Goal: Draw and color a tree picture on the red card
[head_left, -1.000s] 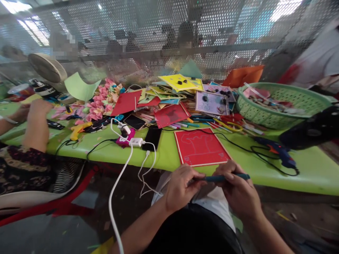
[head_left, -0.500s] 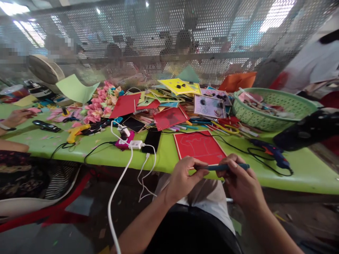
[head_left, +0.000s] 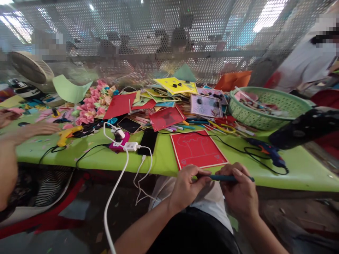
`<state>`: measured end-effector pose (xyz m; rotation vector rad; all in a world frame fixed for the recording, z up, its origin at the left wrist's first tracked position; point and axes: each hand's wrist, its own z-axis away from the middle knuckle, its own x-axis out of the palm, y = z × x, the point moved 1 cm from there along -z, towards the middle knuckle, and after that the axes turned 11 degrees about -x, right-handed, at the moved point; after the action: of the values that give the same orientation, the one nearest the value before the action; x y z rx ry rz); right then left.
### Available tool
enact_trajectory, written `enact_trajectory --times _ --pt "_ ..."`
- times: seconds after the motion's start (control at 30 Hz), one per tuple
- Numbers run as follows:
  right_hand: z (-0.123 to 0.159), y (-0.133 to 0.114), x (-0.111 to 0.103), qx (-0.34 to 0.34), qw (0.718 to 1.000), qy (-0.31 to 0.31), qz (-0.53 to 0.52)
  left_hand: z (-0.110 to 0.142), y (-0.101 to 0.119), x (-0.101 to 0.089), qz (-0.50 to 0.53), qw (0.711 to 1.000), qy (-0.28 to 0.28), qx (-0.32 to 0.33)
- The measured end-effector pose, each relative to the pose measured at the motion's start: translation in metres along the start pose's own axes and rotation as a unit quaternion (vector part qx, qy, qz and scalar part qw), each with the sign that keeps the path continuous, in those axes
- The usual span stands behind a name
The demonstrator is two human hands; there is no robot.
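A dark teal pen-like stick [head_left: 224, 177] lies level between my two hands, above my lap at the table's front edge. My left hand [head_left: 189, 187] pinches its left end between thumb and fingers. Around its right part my right hand [head_left: 239, 190] is closed, with the right tip poking out past the fingers. Just beyond the hands rests a red square card [head_left: 198, 148] with a pale wooden frame and a faint line drawing on it. Neither hand appears to touch the card.
A black phone [head_left: 147, 141] and a pink power block [head_left: 119, 143] with white cables lie left of the card. On the right are a blue glue gun [head_left: 272, 153] and a green basket [head_left: 267, 120]. Piled cards [head_left: 172, 86] stand behind. A co-worker's hand [head_left: 39, 129] reaches in from the left.
The view has shifted slightly, so the table sits further left. My hands and the stick are a little lower, clear of the card. The co-worker's arm has come further over the table.
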<state>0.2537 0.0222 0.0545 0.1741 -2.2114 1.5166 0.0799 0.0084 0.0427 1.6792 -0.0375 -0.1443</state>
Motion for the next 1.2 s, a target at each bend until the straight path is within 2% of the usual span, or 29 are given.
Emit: enact_trajectory --times 0.1,0.23,0.33,0.4,0.47,0.5,0.53,0.63,0.7,0.8,0.93,1.07,1.2 --pt "0.004 0.001 0.002 -0.015 1.000 0.001 -0.002 -0.002 0.003 0.001 -0.003 1.000 -0.005 0.013" --pt "-0.005 0.002 -0.005 0.000 0.999 -0.034 0.029 -0.015 0.006 -0.006 -0.031 0.999 -0.039 0.004" --pt "-0.035 0.004 -0.019 0.015 0.991 -0.066 0.114 -0.036 0.005 -0.022 -0.088 0.994 -0.056 0.000" --pt "-0.069 0.007 -0.030 -0.004 0.984 -0.055 0.171 -0.056 0.003 -0.039 -0.151 0.988 -0.014 0.017" --pt "-0.110 0.013 -0.037 -0.057 0.959 -0.079 0.268 -0.077 0.000 -0.056 -0.235 0.969 0.078 0.010" --pt "-0.130 0.017 -0.038 -0.084 0.934 -0.101 0.333 -0.087 -0.002 -0.063 -0.285 0.952 0.107 -0.003" --pt "-0.149 0.023 -0.038 -0.092 0.922 -0.113 0.359 -0.096 -0.004 -0.069 -0.334 0.934 0.127 -0.020" --pt "-0.191 0.044 -0.031 -0.104 0.890 -0.157 0.416 -0.115 -0.008 -0.075 -0.454 0.878 0.136 -0.072" --pt "-0.205 0.058 -0.027 -0.121 0.861 -0.178 0.461 -0.121 -0.009 -0.073 -0.499 0.852 0.135 -0.082" --pt "-0.208 0.070 -0.026 -0.150 0.818 -0.205 0.516 -0.123 -0.012 -0.069 -0.525 0.835 0.142 -0.088" --pt "-0.197 0.071 -0.041 -0.192 0.779 -0.233 0.550 -0.125 -0.019 -0.071 -0.531 0.830 0.151 -0.079" --pt "-0.176 0.067 -0.061 -0.203 0.766 -0.253 0.555 -0.126 -0.025 -0.076 -0.514 0.845 0.131 -0.071" --pt "-0.143 0.068 -0.082 -0.226 0.762 -0.298 0.528 -0.120 -0.026 -0.077 -0.486 0.862 0.129 -0.067"
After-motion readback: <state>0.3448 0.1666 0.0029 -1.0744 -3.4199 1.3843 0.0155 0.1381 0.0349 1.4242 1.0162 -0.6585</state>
